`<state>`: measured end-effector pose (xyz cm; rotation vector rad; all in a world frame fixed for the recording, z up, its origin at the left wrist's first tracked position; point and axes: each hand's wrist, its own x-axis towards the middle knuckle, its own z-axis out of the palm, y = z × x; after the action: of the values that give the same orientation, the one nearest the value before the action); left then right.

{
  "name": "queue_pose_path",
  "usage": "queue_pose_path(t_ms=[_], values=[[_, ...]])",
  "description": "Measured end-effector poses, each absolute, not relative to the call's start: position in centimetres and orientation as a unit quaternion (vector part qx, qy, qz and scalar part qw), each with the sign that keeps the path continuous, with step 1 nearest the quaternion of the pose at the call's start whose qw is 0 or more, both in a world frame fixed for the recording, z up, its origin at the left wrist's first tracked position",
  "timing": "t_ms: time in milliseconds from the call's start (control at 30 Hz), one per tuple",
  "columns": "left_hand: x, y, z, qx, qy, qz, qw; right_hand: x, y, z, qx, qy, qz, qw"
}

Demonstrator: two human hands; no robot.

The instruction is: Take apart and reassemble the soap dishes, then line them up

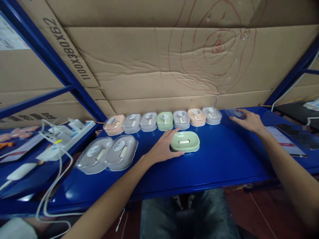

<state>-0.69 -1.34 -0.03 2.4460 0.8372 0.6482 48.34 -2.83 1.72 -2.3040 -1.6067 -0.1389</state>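
Note:
In front of me on the blue table is a green oval soap box (pixel 184 136) with a small white bar-shaped piece (pixel 184 141) in its middle; no clear cover lies over it. My left hand (pixel 163 146) grips its left end, thumb at the near side and fingers at the far side. Off to the right, my right hand (pixel 248 121) pinches a clear plastic lid (pixel 234 113) with a round sticker, close to the table's back edge. Behind the green box runs a row of several covered soap boxes (pixel 165 121) in grey, peach and green.
Two larger-looking grey covered boxes (pixel 122 154) sit at the left front. Power strips (pixel 67 137) and white cables (pixel 59 166) crowd the far left. A tablet-like device (pixel 284 141) and a dark phone (pixel 296 134) lie at right. Cardboard (pixel 139 49) walls the back.

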Motion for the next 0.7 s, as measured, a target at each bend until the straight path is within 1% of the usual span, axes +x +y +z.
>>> queue_pose_path(t_ms=[100, 267, 433, 700], values=[[-0.7, -1.4, 0.3, 0.888, 0.302, 0.243, 0.248, 47.3, -2.5, 1.4, -0.817, -0.55, -0.078, 0.155], [-0.6, -1.5, 0.8, 0.883, 0.296, 0.256, 0.26, 46.1, -2.7, -0.1, -0.82, -0.553, -0.084, 0.119], [-0.6, -1.7, 0.7, 0.882, 0.294, 0.249, 0.27, 45.7, -3.0, -0.8, -0.82, -0.554, -0.094, 0.105], [-0.4, -2.2, 0.7, 0.897, 0.293, 0.241, 0.226, 45.4, -2.5, -2.0, -0.818, -0.553, -0.12, 0.1]])
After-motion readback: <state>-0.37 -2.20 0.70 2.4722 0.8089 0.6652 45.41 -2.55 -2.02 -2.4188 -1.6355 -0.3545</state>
